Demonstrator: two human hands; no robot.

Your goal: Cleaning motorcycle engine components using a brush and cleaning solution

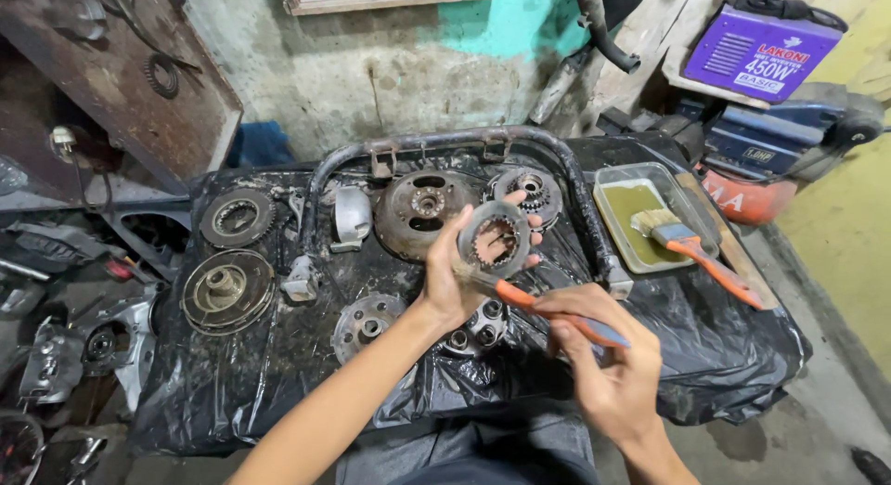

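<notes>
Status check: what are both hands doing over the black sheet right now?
Left hand grips toothed clutch ring. Right hand grips orange-handled brush, bristles at ring's edge. Second brush rests on tray to the right, clear of both hands.

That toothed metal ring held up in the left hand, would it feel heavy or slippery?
Probably heavy for its size: the toothed ring looks like thick metal. Likely slippery too, since it looks greasy, like the parts on the black plastic sheet. It seems stiff; the left hand holds it by the rim.
</notes>
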